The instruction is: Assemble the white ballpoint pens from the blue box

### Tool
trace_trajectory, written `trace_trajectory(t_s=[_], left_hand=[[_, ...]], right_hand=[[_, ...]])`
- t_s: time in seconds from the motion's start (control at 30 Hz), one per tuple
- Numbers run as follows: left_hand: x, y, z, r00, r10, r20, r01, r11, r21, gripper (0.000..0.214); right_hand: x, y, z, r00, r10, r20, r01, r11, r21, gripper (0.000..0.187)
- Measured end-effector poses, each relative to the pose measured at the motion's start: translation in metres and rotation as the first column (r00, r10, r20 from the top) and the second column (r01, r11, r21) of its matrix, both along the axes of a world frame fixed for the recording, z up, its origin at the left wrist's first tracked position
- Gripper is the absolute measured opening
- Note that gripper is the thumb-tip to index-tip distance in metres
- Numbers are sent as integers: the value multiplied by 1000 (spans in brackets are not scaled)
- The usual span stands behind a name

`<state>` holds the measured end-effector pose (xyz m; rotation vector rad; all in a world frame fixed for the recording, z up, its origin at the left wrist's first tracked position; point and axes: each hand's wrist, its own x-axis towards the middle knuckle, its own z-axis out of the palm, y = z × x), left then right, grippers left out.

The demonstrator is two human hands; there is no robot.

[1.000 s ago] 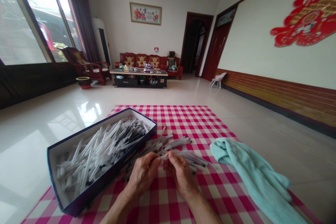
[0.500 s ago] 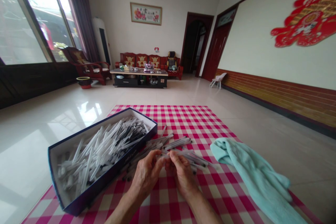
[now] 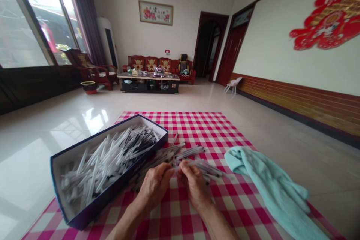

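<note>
Plastic pen (image 3: pixel 176 164) in two-handed grip

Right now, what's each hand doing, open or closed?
Left hand: closed, fingertips pinching a clear pen.
Right hand: closed on the same pen's other end.

Box (image 3: pixel 84 210) left of pens (image 3: pixel 191 153) — towel (image 3: pixel 270 187) right
</note>
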<state>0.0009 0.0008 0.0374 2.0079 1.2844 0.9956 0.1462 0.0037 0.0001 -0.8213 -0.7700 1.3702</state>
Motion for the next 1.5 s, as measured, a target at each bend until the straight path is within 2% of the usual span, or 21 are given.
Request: trace_trajectory(t_s=[0.13, 0.27, 0.37, 0.43, 0.5, 0.57, 0.6, 0.67, 0.7, 0.8, 0.83, 0.9, 0.97, 1.03, 1.1, 1.17, 1.23, 1.27, 1.33, 1.37, 1.5], left_hand=[[1, 0, 4, 976, 37, 214, 30, 953, -301, 35], [3, 2, 2, 958, 47, 284, 114, 844, -524, 46], [5, 2, 1, 951, 53, 304, 159, 761, -629, 47], [7, 0, 2, 949, 72, 307, 150, 754, -640, 47], [8, -2, 2, 955, 77, 285, 101, 823, -560, 45], [8, -4, 2, 977, 31, 209, 40, 944, -326, 35], [8, -5, 1, 989, 0, 149, 26, 984, -174, 28], [5, -6, -1, 999, -39, 18, 37, 996, 78, 22], [4, -6, -3, 999, -43, -29, 47, 989, 139, 24], [3, -7, -3, 997, -20, -73, 31, 986, 161, 31], [3, -6, -3, 1000, -6, -26, 8, 996, 91, 32], [5, -5, -2, 992, 33, 119, -13, 986, -168, 37], [9, -3, -1, 971, 79, 226, 25, 906, -422, 43], [11, -2, -2, 965, 89, 248, 60, 843, -535, 46], [12, -1, -3, 966, 92, 242, 61, 827, -559, 49], [12, -2, -3, 971, 105, 214, 13, 875, -485, 47], [10, -4, -4, 988, 93, 126, -61, 970, -235, 34], [8, -4, -4, 995, 76, 57, -71, 995, -73, 27], [5, -6, -6, 994, 43, -102, -24, 983, 182, 21], [4, -7, -7, 985, 33, -167, 8, 971, 240, 23], [3, -9, -8, 967, 34, -253, 41, 958, 284, 29]], right_hand=[[0, -2, 3, 998, -1, 64, -1, 999, 32, 18], [0, -3, 6, 993, -4, 121, -5, 998, 69, 21], [0, -4, 7, 989, -4, 149, -8, 997, 80, 23], [1, -3, 7, 988, -11, 156, -1, 997, 74, 24], [1, -2, 7, 989, -26, 148, 17, 998, 63, 26], [1, -2, 6, 991, -41, 126, 35, 998, 51, 29], [0, -2, 6, 993, -44, 113, 39, 998, 44, 29], [0, -2, 6, 995, -37, 90, 34, 999, 33, 30], [-1, -3, 6, 996, -29, 82, 26, 999, 30, 30], [-1, -4, 7, 997, -2, 75, 0, 1000, 28, 28], [-1, -4, 7, 997, 4, 75, -6, 1000, 28, 28], [-1, -4, 8, 996, 13, 83, -16, 999, 31, 26], [-1, -5, 8, 995, 17, 97, -21, 999, 36, 26], [-1, -5, 8, 993, 15, 115, -20, 999, 41, 25], [0, -4, 6, 992, 3, 125, -8, 999, 42, 25], [0, -3, 4, 993, -21, 119, 16, 999, 40, 25], [0, -2, 2, 993, -48, 103, 45, 998, 35, 27], [0, -1, 1, 994, -59, 95, 56, 998, 32, 27], [0, 0, 0, 995, -66, 81, 64, 998, 23, 26], [-1, -1, 0, 995, -62, 76, 60, 998, 19, 26], [-1, -2, 3, 996, -43, 80, 41, 999, 19, 28]])
